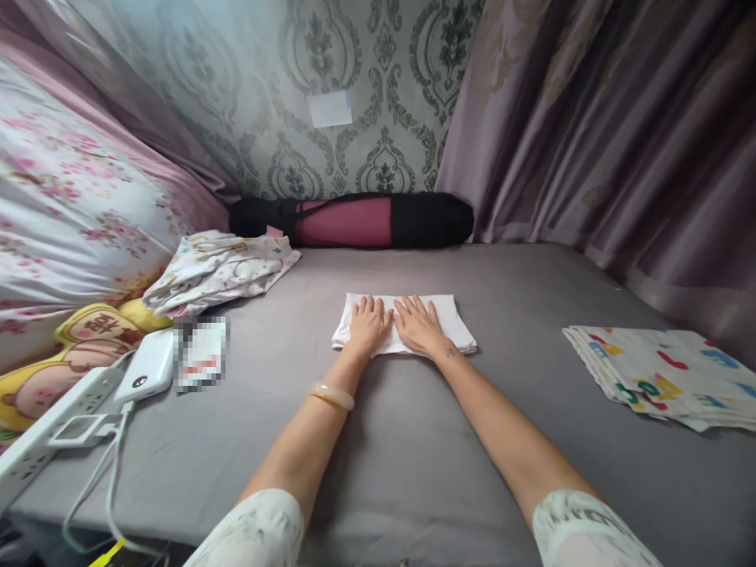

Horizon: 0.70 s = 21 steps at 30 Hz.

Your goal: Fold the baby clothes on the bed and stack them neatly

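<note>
A white cloth (452,323), folded into a flat rectangle with several layers at its edges, lies in the middle of the grey sheet. My left hand (370,321) rests palm down on its left half, fingers stretched toward the far edge. On the right half lies my right hand (418,323), also flat, with its fingers somewhat spread. The two thumbs point at each other and nearly meet. Neither hand grips the cloth. A pale bangle (331,395) circles my left forearm.
Folded cloths with colourful prints (673,374) lie at the right. To the left are crumpled printed clothes (221,268), a white power bank (147,366), a power strip (56,425) with cables, and a yellow cushion (64,362). A black and maroon bag (348,220) lies along the wall.
</note>
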Available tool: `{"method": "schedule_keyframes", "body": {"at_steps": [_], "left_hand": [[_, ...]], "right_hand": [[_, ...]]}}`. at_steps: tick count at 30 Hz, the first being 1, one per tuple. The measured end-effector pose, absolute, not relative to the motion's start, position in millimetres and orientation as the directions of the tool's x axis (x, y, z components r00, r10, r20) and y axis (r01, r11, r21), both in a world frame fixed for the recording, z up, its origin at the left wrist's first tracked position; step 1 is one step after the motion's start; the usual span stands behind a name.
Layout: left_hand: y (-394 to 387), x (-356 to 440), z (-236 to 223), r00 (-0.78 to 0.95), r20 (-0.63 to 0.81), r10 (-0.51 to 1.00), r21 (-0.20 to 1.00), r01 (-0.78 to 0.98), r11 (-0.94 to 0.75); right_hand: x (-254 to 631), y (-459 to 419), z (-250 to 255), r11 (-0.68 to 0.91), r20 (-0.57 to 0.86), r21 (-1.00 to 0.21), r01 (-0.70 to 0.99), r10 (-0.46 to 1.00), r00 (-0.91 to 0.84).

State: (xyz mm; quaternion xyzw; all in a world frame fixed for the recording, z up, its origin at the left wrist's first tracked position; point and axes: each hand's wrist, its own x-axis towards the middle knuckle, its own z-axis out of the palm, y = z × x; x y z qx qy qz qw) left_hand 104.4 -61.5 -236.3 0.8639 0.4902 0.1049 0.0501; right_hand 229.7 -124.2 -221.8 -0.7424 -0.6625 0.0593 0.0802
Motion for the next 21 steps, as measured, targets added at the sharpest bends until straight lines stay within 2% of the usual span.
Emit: {"method": "schedule_keyframes", "body": {"at_steps": [6,11,17,21], "left_hand": [[-49.0,96.9,-240.2,0.431,0.107,0.896,0.174,0.879,-0.444],[-48.1,96.7,-236.4,0.429,0.058,0.901,0.180,0.884,-0.432],[-57.4,104.6,-236.1,0.536,0.175,0.826,0.138,0.817,-0.559],[-60.8,110.0,-236.7,0.604,0.117,0.788,0.150,0.774,-0.615]], "right_hand": [[230.3,-121.8,-226.1,-0.141,0.015,-0.194,0.971,0.989,0.146],[233.2,-118.8,-225.5,-0.162,-0.005,-0.239,0.958,0.986,0.165],[244.3,-125.6,-222.9,-0.228,0.032,-0.207,0.951,0.970,0.239],[248.7,-127.7,-224.9,-0.242,-0.005,-0.213,0.947,0.969,0.247]]}}
